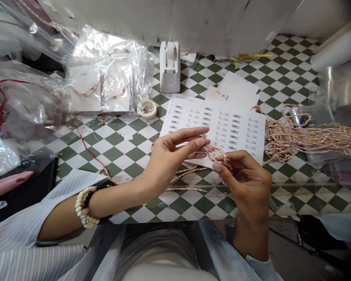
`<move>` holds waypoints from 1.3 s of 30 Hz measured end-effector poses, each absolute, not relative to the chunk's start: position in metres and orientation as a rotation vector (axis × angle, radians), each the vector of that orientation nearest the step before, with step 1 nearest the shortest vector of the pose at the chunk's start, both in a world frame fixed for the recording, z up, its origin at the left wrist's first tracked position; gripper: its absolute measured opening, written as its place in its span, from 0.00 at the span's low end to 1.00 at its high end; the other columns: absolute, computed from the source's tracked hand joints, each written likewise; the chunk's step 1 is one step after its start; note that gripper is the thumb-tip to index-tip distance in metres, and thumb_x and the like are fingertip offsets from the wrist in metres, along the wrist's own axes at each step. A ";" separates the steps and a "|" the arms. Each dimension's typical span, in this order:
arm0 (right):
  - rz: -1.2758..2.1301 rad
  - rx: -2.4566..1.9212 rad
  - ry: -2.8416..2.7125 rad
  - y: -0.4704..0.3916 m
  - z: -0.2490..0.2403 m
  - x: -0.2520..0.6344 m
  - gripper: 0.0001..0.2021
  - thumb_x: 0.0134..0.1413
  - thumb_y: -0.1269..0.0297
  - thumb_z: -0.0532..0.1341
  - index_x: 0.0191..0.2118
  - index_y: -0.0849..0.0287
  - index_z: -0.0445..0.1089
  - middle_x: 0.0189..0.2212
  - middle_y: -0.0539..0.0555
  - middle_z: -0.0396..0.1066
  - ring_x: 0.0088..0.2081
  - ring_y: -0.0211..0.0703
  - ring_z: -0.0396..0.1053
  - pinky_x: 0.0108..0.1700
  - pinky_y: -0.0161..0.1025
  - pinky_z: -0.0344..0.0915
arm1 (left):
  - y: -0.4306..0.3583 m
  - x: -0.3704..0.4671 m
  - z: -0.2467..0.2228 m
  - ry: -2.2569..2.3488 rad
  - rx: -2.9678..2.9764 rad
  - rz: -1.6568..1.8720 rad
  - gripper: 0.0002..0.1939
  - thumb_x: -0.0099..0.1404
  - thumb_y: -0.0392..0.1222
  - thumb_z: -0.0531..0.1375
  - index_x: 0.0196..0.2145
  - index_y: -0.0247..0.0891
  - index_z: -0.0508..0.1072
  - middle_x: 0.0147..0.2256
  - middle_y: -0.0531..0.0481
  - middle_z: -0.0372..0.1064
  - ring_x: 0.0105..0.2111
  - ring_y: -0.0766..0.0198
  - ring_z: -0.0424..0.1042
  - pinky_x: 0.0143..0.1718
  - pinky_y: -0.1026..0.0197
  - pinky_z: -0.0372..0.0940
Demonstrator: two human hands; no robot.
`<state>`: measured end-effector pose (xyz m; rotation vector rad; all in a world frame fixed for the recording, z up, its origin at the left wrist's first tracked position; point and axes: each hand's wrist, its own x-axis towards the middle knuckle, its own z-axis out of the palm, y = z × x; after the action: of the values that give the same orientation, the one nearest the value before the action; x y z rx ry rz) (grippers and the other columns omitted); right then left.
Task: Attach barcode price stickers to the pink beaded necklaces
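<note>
Over the lower part of a white sheet of barcode labels (219, 127), my two hands hold a small looped strand of pink and gold beads (215, 154). My left hand (174, 152) pinches one end between thumb and fingers. The thumb and forefinger of my right hand (247, 175) grip the other side, near a gold-coloured bit. What exactly sits in the fingertips is too small to make out. Just below the hands, a beaded necklace (190, 189) with a thin chain end lies on the checkered tabletop (140, 158).
Many pink and gold strands (310, 140) lie bunched at the right. A white tape dispenser (170, 80) stands at the back, with a tape roll (147, 109) nearby. Clear bags of carded jewellery (102, 82) fill the back left. White cards (236, 88) lie behind the sheet.
</note>
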<state>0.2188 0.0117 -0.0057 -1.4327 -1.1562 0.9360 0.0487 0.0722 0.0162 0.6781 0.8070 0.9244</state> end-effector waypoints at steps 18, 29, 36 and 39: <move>0.907 -1.398 -1.153 0.012 -0.005 0.215 0.08 0.57 0.71 0.69 0.41 0.53 0.77 0.38 0.49 0.81 0.28 0.35 0.76 0.33 0.32 0.76 | 0.075 0.049 0.020 0.748 0.399 0.944 0.14 0.67 0.29 0.59 0.47 0.37 0.79 0.29 0.54 0.67 0.29 0.72 0.69 0.37 0.69 0.72; 1.088 -1.403 -0.794 0.014 -0.003 0.251 0.11 0.50 0.59 0.74 0.35 0.56 0.75 0.25 0.49 0.76 0.17 0.31 0.65 0.15 0.28 0.57 | 0.082 0.044 0.024 0.560 0.364 0.842 0.18 0.67 0.34 0.59 0.53 0.44 0.77 0.40 0.52 0.80 0.39 0.64 0.80 0.46 0.62 0.75; 1.013 -1.420 -0.754 0.013 0.000 0.250 0.09 0.50 0.60 0.72 0.34 0.55 0.74 0.22 0.48 0.70 0.19 0.31 0.61 0.16 0.27 0.54 | 0.079 0.042 0.022 0.526 0.461 0.754 0.21 0.70 0.40 0.60 0.59 0.47 0.72 0.49 0.50 0.80 0.55 0.53 0.77 0.58 0.51 0.71; 0.977 -1.437 -0.739 0.010 0.001 0.252 0.07 0.51 0.61 0.72 0.34 0.54 0.75 0.22 0.49 0.70 0.21 0.33 0.63 0.17 0.28 0.54 | 0.080 0.043 0.021 0.507 0.437 0.752 0.21 0.70 0.38 0.62 0.59 0.46 0.72 0.49 0.51 0.80 0.55 0.58 0.77 0.57 0.56 0.71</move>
<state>0.2515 0.0095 0.0011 -1.4367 -0.7394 0.9765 0.0433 0.0804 0.0209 0.4372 0.5068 0.7516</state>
